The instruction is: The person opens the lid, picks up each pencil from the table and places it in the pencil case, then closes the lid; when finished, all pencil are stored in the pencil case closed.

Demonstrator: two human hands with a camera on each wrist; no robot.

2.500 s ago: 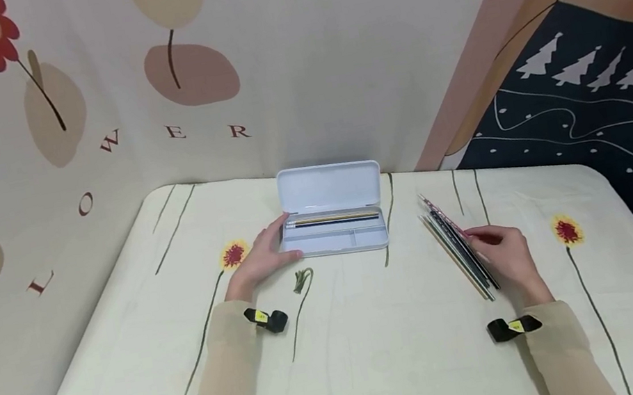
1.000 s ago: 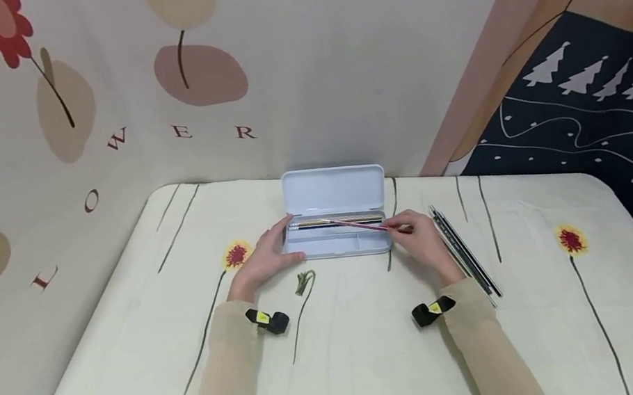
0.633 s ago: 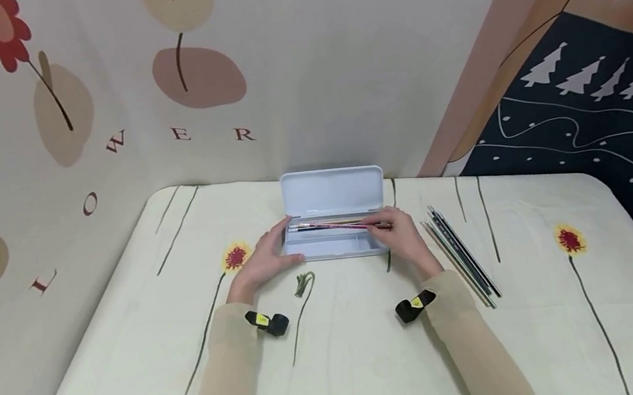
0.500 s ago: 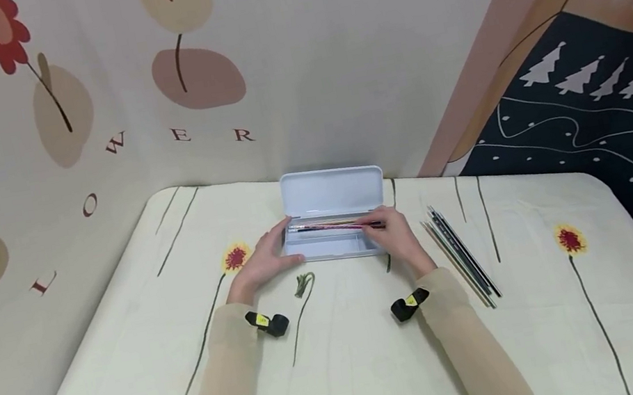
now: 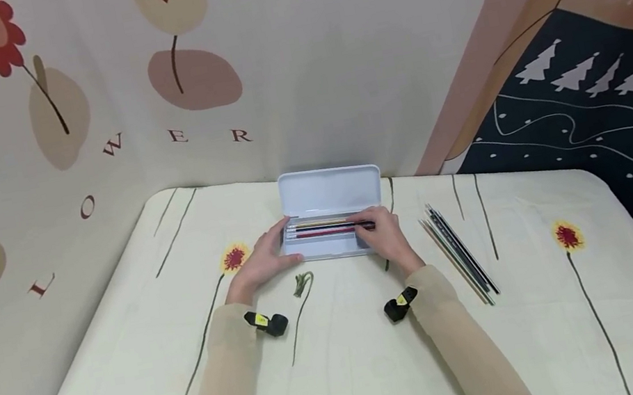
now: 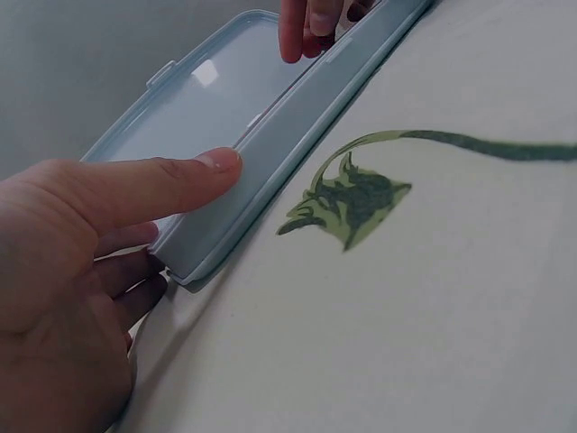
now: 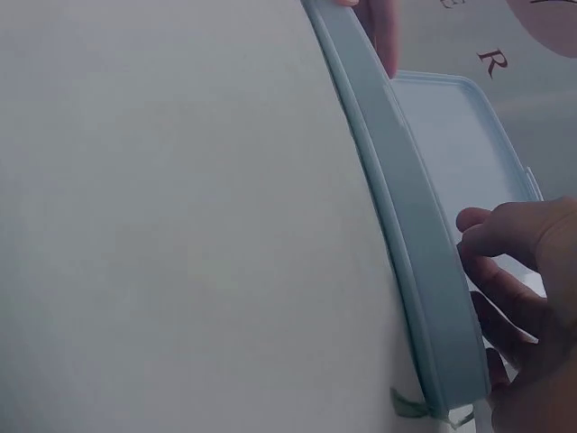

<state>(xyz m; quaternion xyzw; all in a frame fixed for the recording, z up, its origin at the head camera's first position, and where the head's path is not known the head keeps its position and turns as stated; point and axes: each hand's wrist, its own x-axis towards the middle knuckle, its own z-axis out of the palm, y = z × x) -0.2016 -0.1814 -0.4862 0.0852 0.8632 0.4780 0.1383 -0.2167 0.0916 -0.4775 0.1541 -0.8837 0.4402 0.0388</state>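
the pencil case [image 5: 334, 245] sits open near the far edge of the table [image 5: 352, 361], its lid [image 5: 330, 189] tipped back toward the wall, so the tray faces up and can be loaded from the near side. a few pencils lie lengthwise in the far part of the tray, and a red pencil [image 5: 325, 232] lies there beside them, parallel to the case's long side, which is how it fits the narrow tray.

the left hand [image 5: 261, 261] is at the case's left end. in the left wrist view its thumb [image 6: 171, 180] lies straight along the near wall of the case and the other fingers reach round the corner, relaxed rather than clenched; it looks like a bracing touch that keeps the light case from sliding. the forearm comes in from the near left, wrist low on the cloth.

the right hand [image 5: 383, 236] is over the case's right end, fingers bent down into the tray at the right end of the red pencil. whether the fingertips pinch the pencil or only rest on it, i cannot tell; the right wrist view shows curled fingers [image 7: 505, 271] behind the case wall but no pencil. the forearm angles in from the near right.

a loose row of spare pencils [image 5: 460, 253] lies on the cloth to the right of the case, well apart from it, within easy reach of the right hand.
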